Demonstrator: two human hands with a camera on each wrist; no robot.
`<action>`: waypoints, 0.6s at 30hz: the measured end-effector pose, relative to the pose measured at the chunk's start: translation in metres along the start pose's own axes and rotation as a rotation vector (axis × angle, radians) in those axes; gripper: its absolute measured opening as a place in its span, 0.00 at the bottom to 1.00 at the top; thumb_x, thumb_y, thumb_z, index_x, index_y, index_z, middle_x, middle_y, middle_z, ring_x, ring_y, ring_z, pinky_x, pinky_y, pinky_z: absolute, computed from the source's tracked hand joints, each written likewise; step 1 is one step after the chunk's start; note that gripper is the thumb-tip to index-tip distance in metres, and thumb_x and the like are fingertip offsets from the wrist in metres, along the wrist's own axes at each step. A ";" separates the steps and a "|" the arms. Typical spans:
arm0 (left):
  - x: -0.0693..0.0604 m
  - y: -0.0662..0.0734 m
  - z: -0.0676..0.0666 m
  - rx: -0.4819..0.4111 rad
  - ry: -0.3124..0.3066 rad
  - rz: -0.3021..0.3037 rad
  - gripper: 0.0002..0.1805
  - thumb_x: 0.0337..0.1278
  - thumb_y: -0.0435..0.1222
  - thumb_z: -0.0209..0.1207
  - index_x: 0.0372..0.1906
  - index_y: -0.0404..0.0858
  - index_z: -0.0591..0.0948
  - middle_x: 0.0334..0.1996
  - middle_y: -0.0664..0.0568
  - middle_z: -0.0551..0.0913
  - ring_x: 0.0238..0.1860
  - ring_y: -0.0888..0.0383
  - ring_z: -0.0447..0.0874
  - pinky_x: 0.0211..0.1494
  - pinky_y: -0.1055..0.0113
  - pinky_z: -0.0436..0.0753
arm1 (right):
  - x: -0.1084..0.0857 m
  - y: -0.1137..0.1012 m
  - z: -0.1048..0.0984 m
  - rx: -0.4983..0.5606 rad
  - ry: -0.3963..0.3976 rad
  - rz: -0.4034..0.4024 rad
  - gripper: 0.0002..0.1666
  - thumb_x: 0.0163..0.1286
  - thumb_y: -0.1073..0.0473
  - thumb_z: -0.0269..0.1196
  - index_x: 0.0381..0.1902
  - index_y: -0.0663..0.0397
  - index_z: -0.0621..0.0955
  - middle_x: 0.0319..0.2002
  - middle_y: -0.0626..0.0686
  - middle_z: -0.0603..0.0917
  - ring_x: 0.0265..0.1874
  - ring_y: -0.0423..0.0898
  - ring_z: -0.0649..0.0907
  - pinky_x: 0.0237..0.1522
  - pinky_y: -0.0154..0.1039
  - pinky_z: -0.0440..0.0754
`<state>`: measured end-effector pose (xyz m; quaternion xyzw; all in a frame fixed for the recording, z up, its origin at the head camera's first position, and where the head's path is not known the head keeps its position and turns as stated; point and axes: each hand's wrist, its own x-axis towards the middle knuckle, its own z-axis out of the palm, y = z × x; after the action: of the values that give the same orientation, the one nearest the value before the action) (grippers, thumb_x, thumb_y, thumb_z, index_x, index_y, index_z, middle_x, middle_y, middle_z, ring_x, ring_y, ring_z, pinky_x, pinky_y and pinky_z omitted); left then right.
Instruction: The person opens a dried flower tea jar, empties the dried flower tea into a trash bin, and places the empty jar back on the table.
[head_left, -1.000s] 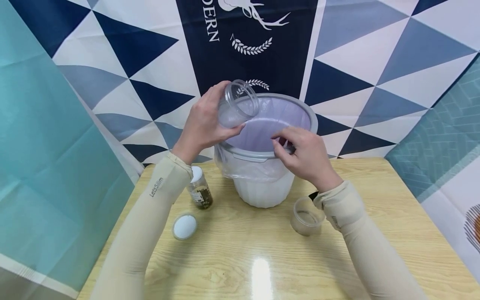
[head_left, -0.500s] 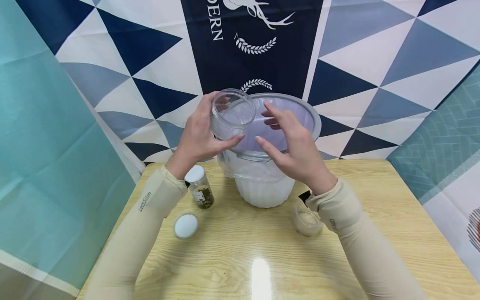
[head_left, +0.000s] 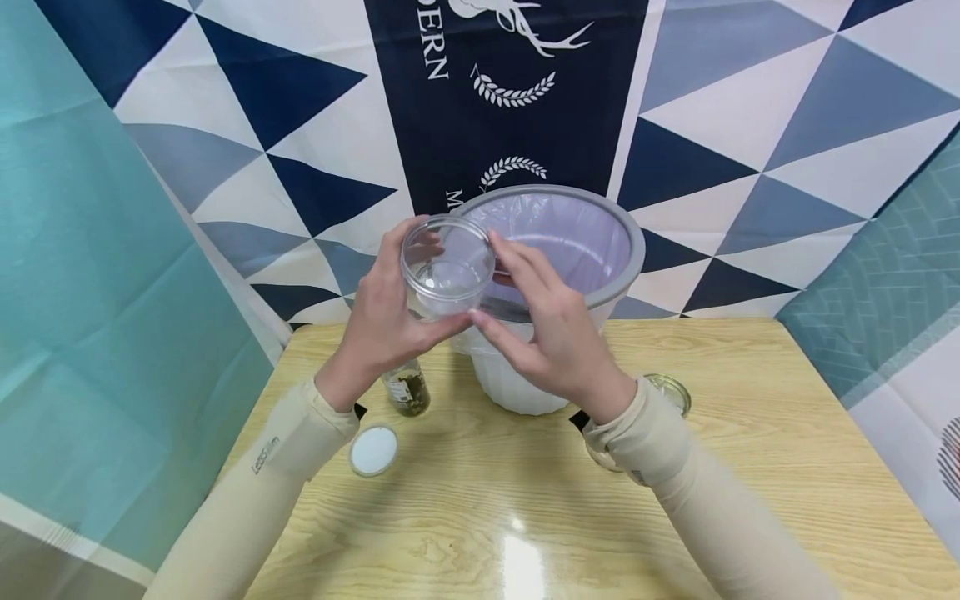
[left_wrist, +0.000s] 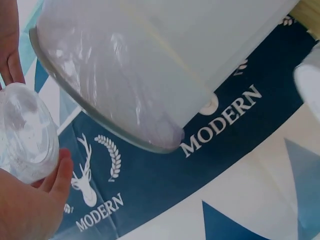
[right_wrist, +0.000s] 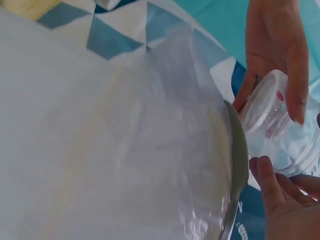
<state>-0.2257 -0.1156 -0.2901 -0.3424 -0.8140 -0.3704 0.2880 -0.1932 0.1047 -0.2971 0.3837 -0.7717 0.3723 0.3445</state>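
A clear plastic jar (head_left: 450, 262) with its round mouth facing up and toward me is held in front of the bin, and it looks see-through with nothing visible inside. My left hand (head_left: 378, 308) grips it from the left, thumb along the lower side. On the right, my right hand (head_left: 551, 325) has its fingertips at the rim and its thumb low on the wall, close to the left thumb. Behind both stands a white bin (head_left: 517, 379) with a grey rim and a translucent bag liner. Both hands also meet around the jar (right_wrist: 282, 125) in the right wrist view.
Left of the bin stands a jar with dark contents (head_left: 407, 392), partly behind my left hand. A white round lid (head_left: 373, 450) lies in front of it. Partly under my right forearm are a clear tub (head_left: 602, 457) and a gold-rimmed round lid (head_left: 670, 392).
The left hand has brought the jar down and nearer, turning its mouth upward. The right hand has come left from over the bin and opened, then closed in on the jar's right side.
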 end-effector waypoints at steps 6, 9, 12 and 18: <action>-0.029 0.001 -0.005 -0.018 -0.008 -0.005 0.59 0.56 0.70 0.61 0.76 0.34 0.55 0.62 0.39 0.79 0.63 0.47 0.81 0.65 0.48 0.81 | -0.012 -0.008 0.010 0.004 -0.058 -0.055 0.49 0.65 0.57 0.72 0.78 0.66 0.63 0.68 0.64 0.74 0.61 0.54 0.82 0.66 0.45 0.81; -0.046 0.000 -0.007 -0.015 -0.011 -0.005 0.56 0.62 0.71 0.53 0.76 0.34 0.54 0.62 0.39 0.78 0.62 0.46 0.81 0.62 0.47 0.82 | -0.017 -0.011 0.015 0.009 -0.097 -0.078 0.48 0.67 0.56 0.70 0.78 0.67 0.63 0.69 0.63 0.74 0.60 0.53 0.83 0.65 0.44 0.81; -0.063 -0.003 -0.008 -0.020 -0.002 -0.002 0.53 0.63 0.69 0.54 0.75 0.33 0.55 0.62 0.38 0.78 0.60 0.45 0.82 0.61 0.45 0.82 | -0.024 -0.013 0.021 0.010 -0.125 -0.101 0.45 0.70 0.53 0.68 0.77 0.68 0.64 0.70 0.64 0.74 0.63 0.55 0.82 0.67 0.46 0.80; -0.096 -0.012 -0.002 -0.003 0.006 -0.051 0.53 0.62 0.68 0.58 0.73 0.31 0.58 0.63 0.38 0.80 0.62 0.42 0.81 0.64 0.42 0.78 | -0.042 -0.013 0.039 0.014 -0.173 -0.097 0.44 0.72 0.51 0.67 0.76 0.68 0.65 0.71 0.63 0.74 0.68 0.56 0.78 0.71 0.47 0.76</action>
<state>-0.1769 -0.1560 -0.3629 -0.3210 -0.8210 -0.3799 0.2805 -0.1726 0.0806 -0.3464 0.4536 -0.7765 0.3262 0.2915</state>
